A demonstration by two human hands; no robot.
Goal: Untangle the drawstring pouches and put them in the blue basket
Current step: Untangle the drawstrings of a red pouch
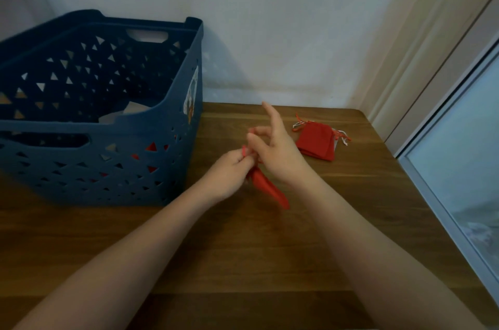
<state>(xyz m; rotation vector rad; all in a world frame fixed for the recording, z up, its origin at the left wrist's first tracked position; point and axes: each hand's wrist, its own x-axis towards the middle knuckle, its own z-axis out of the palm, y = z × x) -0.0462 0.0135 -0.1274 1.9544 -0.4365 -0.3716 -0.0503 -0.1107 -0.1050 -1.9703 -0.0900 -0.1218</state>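
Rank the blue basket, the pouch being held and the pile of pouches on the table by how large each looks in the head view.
1. blue basket, by far.
2 and 3. pouch pile and held pouch: too alike to rank; the held one is nearer and partly hidden by the hands.

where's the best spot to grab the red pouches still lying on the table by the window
Probably the near edge of the red pouch pile, pinched from above. The pouches lie flat and stacked on the wooden table, with loose drawstrings trailing off the far corners, so the fabric edge should lift cleaner than the cords.
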